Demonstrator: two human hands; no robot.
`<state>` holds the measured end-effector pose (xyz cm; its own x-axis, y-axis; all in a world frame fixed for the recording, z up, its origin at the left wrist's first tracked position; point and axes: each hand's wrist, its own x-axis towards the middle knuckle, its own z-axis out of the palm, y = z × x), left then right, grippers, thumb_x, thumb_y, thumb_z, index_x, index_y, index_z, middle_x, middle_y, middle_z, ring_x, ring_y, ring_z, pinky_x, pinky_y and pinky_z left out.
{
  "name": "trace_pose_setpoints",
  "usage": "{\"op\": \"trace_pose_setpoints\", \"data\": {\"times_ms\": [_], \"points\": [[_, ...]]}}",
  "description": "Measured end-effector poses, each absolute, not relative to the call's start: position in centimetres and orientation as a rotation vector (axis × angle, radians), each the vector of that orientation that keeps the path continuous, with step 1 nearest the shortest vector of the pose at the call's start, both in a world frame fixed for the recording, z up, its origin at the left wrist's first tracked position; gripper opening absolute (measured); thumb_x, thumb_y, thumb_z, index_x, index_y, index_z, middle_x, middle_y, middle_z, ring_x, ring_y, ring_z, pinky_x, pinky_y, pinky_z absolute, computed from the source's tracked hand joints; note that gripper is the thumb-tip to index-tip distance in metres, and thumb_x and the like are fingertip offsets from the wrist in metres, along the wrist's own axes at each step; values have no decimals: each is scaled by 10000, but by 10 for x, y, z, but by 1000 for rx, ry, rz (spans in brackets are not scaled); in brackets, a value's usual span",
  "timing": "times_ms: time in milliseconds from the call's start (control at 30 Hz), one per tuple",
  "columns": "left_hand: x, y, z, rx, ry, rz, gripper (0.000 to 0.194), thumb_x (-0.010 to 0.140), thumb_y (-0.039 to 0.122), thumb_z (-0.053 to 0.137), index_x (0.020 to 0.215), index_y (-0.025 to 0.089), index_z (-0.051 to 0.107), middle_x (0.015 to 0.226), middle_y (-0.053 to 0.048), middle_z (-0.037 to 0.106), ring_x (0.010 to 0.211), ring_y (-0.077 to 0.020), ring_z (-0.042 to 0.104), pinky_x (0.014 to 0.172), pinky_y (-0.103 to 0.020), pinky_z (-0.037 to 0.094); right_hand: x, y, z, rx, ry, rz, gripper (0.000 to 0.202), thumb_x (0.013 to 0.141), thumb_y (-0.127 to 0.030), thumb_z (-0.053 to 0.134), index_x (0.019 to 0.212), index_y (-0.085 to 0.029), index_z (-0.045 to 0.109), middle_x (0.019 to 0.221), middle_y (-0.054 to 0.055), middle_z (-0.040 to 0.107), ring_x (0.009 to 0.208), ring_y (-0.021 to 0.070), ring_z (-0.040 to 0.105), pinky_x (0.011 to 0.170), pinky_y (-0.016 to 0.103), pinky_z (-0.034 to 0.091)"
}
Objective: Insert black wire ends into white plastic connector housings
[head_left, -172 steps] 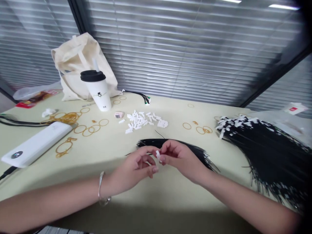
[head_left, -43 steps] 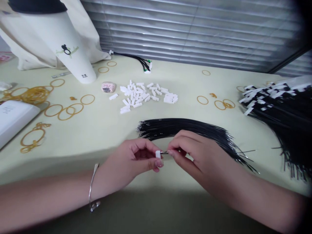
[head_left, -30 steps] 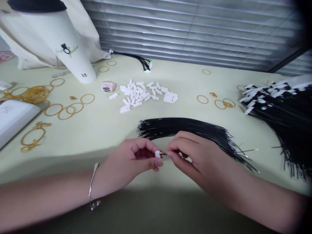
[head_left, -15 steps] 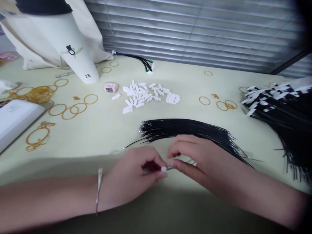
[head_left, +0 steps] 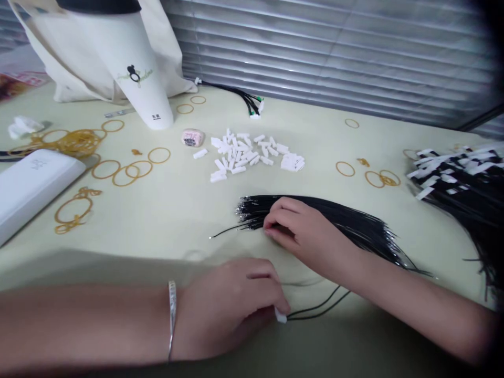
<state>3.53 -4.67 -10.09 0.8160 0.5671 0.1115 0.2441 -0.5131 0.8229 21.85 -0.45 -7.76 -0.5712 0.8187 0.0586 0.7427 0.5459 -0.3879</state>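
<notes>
My left hand (head_left: pixel 236 307), a silver bangle on its wrist, is closed on a small white connector housing (head_left: pixel 281 315) low in the view. Two black wires (head_left: pixel 315 314) run from that housing to the right and pass beneath my right forearm. At the near edge of a bundle of black wires (head_left: pixel 338 210) with bare metal terminals on the ends, my right hand (head_left: pixel 299 226) has thumb and fingertips pinched together. What lies between those fingertips is hidden. One wire (head_left: pixel 224 231) sticks out from the bundle's left end.
Beyond the bundle lies a pile of loose white housings (head_left: pixel 240 152) beside a pink-and-white block (head_left: pixel 192 137). Rubber bands (head_left: pixel 132 173) are scattered about. A white tumbler (head_left: pixel 145 79) and white box (head_left: pixel 39 184) stand left; finished-looking wire assemblies (head_left: pixel 452 168) lie right.
My right hand has left the connector housing and moved up to the wire bundle. My left hand has lowered, still holding the housing, whose two wires now show. The view has shifted slightly.
</notes>
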Motion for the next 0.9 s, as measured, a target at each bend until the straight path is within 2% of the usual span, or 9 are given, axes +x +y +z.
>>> {"op": "trace_pose_setpoints", "data": {"times_ms": [333, 467, 567, 633, 700, 800, 900], "points": [[38, -43, -99, 1960, 610, 513, 166, 791, 65, 529, 839, 140, 669, 857, -45, 642, 813, -114, 592, 743, -198, 457, 215, -2, -84, -1327, -2582, 427, 132, 874, -150, 451, 803, -164, 561, 915, 47, 524, 838, 145, 486, 772, 299, 423], [40, -35, -93, 1579, 783, 513, 49, 754, 142, 613, 787, 151, 649, 742, -4, 637, 704, -101, 581, 642, -197, 453, 218, -5, -73, -1344, -2559, 267, 121, 874, -130, 418, 805, -170, 509, 940, 60, 536, 879, 178, 482, 783, 337, 415], [42, -29, -92, 1082, 825, 569, 95, 726, 164, 664, 788, 135, 598, 686, 20, 624, 642, -80, 586, 630, -196, 471, 227, -16, -46, -1505, -2250, 263, 86, 900, -214, 397, 882, -210, 480, 859, 27, 566, 772, 140, 534, 645, 259, 449], [42, -26, -93, 904, 780, 648, 123, 721, 140, 675, 796, 120, 579, 697, 15, 636, 648, -76, 600, 661, -205, 489, 232, -28, -29, -1546, -2165, 209, 87, 904, -293, 404, 909, -244, 476, 764, 2, 559, 631, 114, 513, 476, 217, 405], [42, -25, -94, 843, 750, 701, 133, 720, 126, 682, 802, 108, 578, 705, 12, 644, 645, -72, 605, 662, -201, 497, 233, -39, -20, -1552, -2225, 212, 124, 897, -315, 409, 830, -242, 483, 639, -11, 515, 500, 99, 448, 384, 218, 344], [42, -25, -97, 829, 743, 723, 144, 714, 113, 697, 797, 108, 580, 711, 19, 650, 658, -67, 618, 661, -181, 499, 228, -48, -24, -1525, -2400, 287, 174, 870, -237, 434, 700, -210, 460, 592, -6, 500, 461, 93, 433, 375, 233, 333], [42, -25, -97, 844, 755, 720, 143, 711, 110, 702, 786, 116, 581, 706, 24, 656, 660, -68, 628, 667, -177, 502, 222, -47, -36, -1496, -2496, 292, 180, 862, -189, 454, 683, -198, 480, 613, -4, 521, 521, 109, 464, 425, 254, 343]]}}
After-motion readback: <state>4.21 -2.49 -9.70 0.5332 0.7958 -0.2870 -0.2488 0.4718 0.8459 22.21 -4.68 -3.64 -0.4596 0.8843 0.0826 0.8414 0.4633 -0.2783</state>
